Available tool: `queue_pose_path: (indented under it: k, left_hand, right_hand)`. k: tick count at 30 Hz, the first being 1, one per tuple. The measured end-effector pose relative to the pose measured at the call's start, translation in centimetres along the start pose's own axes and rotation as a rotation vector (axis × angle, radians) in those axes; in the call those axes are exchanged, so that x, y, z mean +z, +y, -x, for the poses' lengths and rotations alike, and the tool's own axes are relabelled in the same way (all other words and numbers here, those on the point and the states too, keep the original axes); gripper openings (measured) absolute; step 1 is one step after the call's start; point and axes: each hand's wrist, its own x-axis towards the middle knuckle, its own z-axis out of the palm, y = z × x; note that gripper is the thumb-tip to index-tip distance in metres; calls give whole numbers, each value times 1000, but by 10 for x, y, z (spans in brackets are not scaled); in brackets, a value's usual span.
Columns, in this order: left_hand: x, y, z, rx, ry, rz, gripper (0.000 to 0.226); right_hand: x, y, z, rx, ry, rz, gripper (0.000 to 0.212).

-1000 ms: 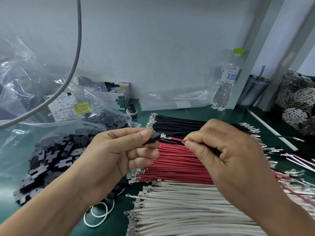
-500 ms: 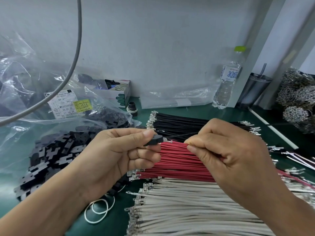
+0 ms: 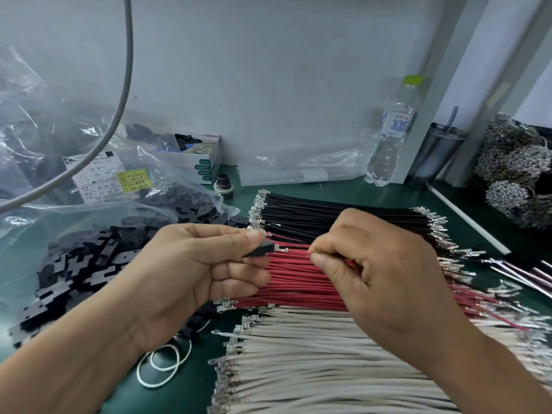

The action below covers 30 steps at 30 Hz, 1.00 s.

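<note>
My left hand (image 3: 191,273) pinches a small black connector housing (image 3: 259,249) between thumb and forefinger. Just right of it, my right hand (image 3: 379,273) pinches a red wire (image 3: 294,250) near its end; the wire's metal terminal (image 3: 280,249) sits at the housing's opening. Below the hands lie three flat rows of cut wires with crimped terminals: black wires (image 3: 328,215) farthest, red wires (image 3: 298,282) in the middle, white wires (image 3: 328,360) nearest.
A heap of black flat parts (image 3: 74,264) spills from a clear plastic bag (image 3: 44,162) at left. White rubber bands (image 3: 164,363) lie on the green mat. At the back stand a small box (image 3: 206,165), a water bottle (image 3: 391,135) and a dark tumbler (image 3: 436,153). Terminal bundles (image 3: 516,168) sit far right.
My right hand has moved the wire's terminal up to the housing's opening, with a short stretch of red wire showing between the hands again. The left hand holds the housing almost still.
</note>
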Motion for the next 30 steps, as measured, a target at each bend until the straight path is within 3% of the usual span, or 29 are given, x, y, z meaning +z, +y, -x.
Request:
queue_pose_path:
  k: [9, 14, 16, 19, 21, 30]
  left_hand:
    - [3, -5, 0, -69, -46, 47, 35]
    - [9, -11, -1, -21, 26, 113, 39]
    - [9, -11, -1, 56, 48, 3, 40]
    - [5, -10, 2, 341, 135, -501, 40]
    - [4, -9, 6, 440, 124, -697, 34]
    - [4, -12, 4, 446, 39, -651, 14]
  right_hand:
    - [3, 3, 2, -44, 60, 16, 13]
    - [11, -8, 6, -28, 33, 1, 13]
    - [12, -6, 5, 19, 28, -25, 14]
    - [11, 2, 6, 95, 3, -79, 14]
    - [10, 5, 6, 117, 4, -123, 13]
    - [15, 2, 7, 86, 3, -190, 14]
